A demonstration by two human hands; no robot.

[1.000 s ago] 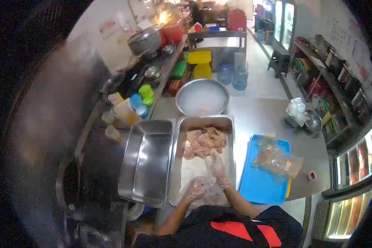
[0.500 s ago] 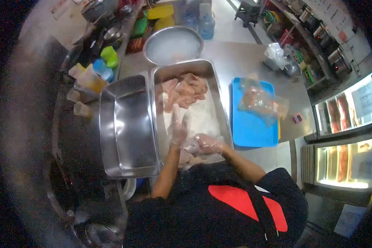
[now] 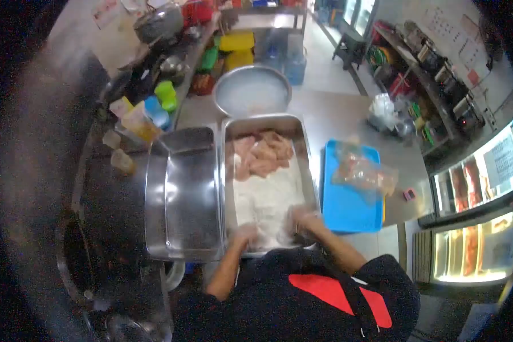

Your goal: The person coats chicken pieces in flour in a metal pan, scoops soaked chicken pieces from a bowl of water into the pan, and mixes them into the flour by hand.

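A deep steel pan holds white powder that looks like flour. Pieces of raw meat, probably chicken, are heaped at its far end. At the near left of this pan is my left hand, gloved in clear plastic, with its fingers low in the powder and blurred. My right hand, gloved the same way, is at the near right, also over the powder and smeared by motion. Whether either hand grips a piece of meat cannot be made out.
Left of the pan stands a second steel pan. A round bowl with whitish liquid sits behind. To the right, a blue tray carries a clear plastic bag. Cups and containers line the left; lit display fridges stand right.
My hands have moved apart and down into the powder at the pan's near end. The meat seen there is now out of sight. The camera view has tilted upward.
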